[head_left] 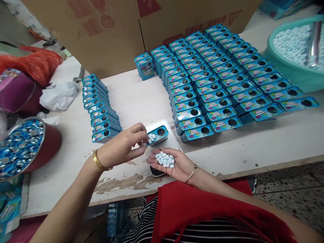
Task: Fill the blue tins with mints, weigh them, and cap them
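My left hand, with a gold bangle at its wrist, has its fingers bent in a pinch at the near-left end of a blue candy box. Several white candies lie on that end of the box top, at the fingertips. What sits between the thumb and fingers is mostly hidden. The box has a round hole in its top and stands on a white scale. Just below the box, my right hand is palm up and cupped, holding a small heap of pale candies.
Rows of blue boxes with round holes fill the right. A shorter line of boxes, some with candies on top, stands left. A green tub of candies is far right; a red bucket of lids is left. A cardboard carton stands behind.
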The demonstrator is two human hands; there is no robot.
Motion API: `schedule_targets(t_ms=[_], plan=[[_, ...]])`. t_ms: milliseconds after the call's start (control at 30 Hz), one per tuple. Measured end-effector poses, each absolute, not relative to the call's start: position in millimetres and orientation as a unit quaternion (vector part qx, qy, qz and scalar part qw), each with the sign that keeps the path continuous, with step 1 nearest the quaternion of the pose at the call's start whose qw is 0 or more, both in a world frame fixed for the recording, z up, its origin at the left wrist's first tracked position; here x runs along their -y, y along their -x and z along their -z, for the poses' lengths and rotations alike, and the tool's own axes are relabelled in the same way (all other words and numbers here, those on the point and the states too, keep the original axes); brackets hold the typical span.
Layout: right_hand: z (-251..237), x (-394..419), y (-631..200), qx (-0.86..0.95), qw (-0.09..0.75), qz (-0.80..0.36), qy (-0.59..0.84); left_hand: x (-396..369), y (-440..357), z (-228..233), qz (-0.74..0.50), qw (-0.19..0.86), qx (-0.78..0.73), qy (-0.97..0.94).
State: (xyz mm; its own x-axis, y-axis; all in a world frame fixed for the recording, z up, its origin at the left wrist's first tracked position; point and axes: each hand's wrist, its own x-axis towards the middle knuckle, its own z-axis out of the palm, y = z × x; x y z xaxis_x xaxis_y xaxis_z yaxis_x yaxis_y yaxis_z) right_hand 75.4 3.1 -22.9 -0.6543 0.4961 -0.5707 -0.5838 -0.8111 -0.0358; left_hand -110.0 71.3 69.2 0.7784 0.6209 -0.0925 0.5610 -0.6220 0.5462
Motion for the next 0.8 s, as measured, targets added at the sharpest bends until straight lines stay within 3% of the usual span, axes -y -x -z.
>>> schedule_targets(t_ms=[367,533,633,800], plan=[[17,1,-64,-0.117,0.286,-0.921,0.236,-38,94,-85,-0.045,0.31,-0.29,-0.904],[21,25,-104,-0.115,0.267,-0.919,0.266,-30,109,-91,-0.225,0.187,-0.423,-0.858],[27,38,-137,-0.117,0.307,-0.885,0.331,-34,123,-88,-0.285,0.133,-0.5,-0.807],[39,57,-178,-0.123,0.384,-0.822,0.403,-35,128,-71,-0.269,0.117,-0.515,-0.806]])
